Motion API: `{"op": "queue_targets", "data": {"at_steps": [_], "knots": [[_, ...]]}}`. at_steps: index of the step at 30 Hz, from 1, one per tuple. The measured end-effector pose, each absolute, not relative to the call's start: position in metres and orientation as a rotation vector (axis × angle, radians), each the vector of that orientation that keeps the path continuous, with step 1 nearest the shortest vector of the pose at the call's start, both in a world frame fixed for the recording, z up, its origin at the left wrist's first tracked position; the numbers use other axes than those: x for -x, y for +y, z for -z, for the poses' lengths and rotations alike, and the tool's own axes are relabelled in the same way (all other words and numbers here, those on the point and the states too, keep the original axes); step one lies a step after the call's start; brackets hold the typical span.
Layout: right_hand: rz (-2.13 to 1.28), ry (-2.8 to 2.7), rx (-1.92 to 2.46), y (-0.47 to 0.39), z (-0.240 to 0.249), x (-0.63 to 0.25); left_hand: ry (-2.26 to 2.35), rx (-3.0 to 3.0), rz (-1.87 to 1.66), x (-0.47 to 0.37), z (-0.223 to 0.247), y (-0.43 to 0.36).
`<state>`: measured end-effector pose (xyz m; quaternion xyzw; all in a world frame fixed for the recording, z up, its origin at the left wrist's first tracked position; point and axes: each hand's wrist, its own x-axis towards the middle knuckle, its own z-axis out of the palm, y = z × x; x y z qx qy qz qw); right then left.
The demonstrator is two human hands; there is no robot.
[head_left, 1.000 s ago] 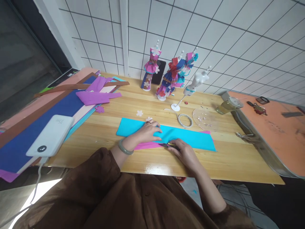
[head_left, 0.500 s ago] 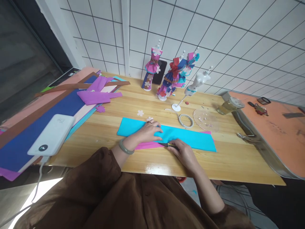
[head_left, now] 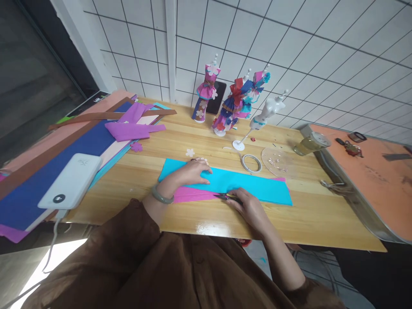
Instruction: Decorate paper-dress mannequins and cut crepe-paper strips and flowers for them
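A long folded strip of turquoise crepe paper (head_left: 251,185) lies across the wooden table, over a pink strip of paper (head_left: 193,194) that shows along its near edge and at the far right corner. My left hand (head_left: 193,172) rests on the turquoise strip's left half, fingers apart and bent a little. In my right hand (head_left: 249,206) is a pair of dark scissors (head_left: 225,196), its blades pointing left along the near edge of the paper. The right fingers are wrapped round the scissors' handles. Pale paper flowers (head_left: 190,152) lie just behind the strip.
Behind stand small dressed mannequins (head_left: 209,92) and a bare white one (head_left: 268,109), with a phone behind them. A tape roll (head_left: 251,163), a clear dish (head_left: 278,162) and a glass (head_left: 310,143) sit right. Paper sheets (head_left: 77,146) and a white power bank (head_left: 71,180) are left.
My left hand has slid left along the turquoise paper, and more of the pink strip shows. My right hand stays in place, with the scissor blades now spread a little.
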<state>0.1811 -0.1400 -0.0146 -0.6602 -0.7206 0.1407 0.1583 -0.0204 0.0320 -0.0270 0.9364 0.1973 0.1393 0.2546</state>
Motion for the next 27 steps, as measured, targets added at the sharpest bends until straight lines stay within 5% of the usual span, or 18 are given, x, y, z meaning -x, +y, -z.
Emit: {"op": "queue_targets", "data": {"at_steps": [27], "knots": [[-0.364,-2.045,1.829,-0.1355,0.0199,-0.1781,0.545,-2.514,-0.267,0.0265,0.0313,0.0345]]}}
